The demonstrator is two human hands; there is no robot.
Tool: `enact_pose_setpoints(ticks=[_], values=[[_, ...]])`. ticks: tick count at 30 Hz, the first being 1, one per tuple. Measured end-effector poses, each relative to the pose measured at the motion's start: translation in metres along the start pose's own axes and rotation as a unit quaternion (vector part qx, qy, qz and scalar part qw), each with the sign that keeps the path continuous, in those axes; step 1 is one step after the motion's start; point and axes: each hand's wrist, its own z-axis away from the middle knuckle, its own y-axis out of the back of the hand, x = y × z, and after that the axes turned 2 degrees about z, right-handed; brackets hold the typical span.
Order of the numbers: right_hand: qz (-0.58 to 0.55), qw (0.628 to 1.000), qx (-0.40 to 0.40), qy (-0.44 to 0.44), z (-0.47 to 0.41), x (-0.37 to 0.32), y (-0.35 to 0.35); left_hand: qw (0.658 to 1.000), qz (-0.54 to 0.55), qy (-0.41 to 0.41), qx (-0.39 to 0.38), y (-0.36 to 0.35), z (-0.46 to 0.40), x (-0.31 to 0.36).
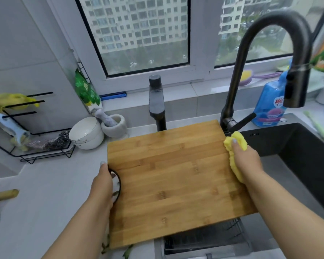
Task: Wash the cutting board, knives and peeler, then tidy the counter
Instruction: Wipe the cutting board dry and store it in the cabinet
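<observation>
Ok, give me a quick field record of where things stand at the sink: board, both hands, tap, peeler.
cutting board: bamboo, lying partly on the counter, partly over the sink
left hand: gripping the board's left edge at its black handle
right hand: pressing a yellow cloth on the board's right edge
tap: no water visible
peeler: on the wire rack, left

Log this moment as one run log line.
stage: wiping board | left hand: grip on cutting board handle | right hand: yellow cloth at board's right edge | faucet: no water visible
</observation>
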Motion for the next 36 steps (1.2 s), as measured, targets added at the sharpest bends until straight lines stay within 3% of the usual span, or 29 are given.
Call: enact_pose_setpoints(ticks=[7,11,14,16,20,24,26,30,33,36], values=[[-0.190,0.978,-0.052,-0.075,0.012,-0.012,0.013,0.992,0.102,-0.061,0.030,0.005,0.052,0.022],[-0.294,0.942,-0.096,-0.129,0.020,-0.019,0.022,0.977,0.184,-0.067,0.080,0.011,0.064,0.029],[-0.374,0.911,-0.137,-0.109,0.023,-0.026,0.031,0.955,0.275,-0.075,0.080,0.013,0.068,0.037],[-0.406,0.895,-0.171,-0.073,0.025,-0.033,0.042,0.943,0.316,-0.085,0.062,0.015,0.073,0.045],[-0.431,0.875,-0.216,-0.033,0.026,-0.048,0.063,0.927,0.358,-0.102,-0.056,0.014,0.079,0.056],[-0.441,0.855,-0.271,-0.014,0.023,-0.055,0.076,0.919,0.358,-0.137,-0.091,0.012,0.076,0.058],[-0.438,0.856,-0.276,-0.016,0.021,-0.053,0.080,0.923,0.330,-0.138,-0.143,0.015,0.075,0.059],[-0.441,0.855,-0.273,-0.004,0.016,-0.034,0.082,0.959,0.231,-0.017,-0.164,0.021,0.062,0.051],[-0.439,0.854,-0.277,-0.004,0.010,-0.016,0.082,0.957,0.199,0.041,-0.206,0.029,0.064,0.049],[-0.363,0.893,-0.268,0.003,0.006,-0.006,0.083,0.968,0.115,0.066,-0.212,0.031,0.065,0.045]])
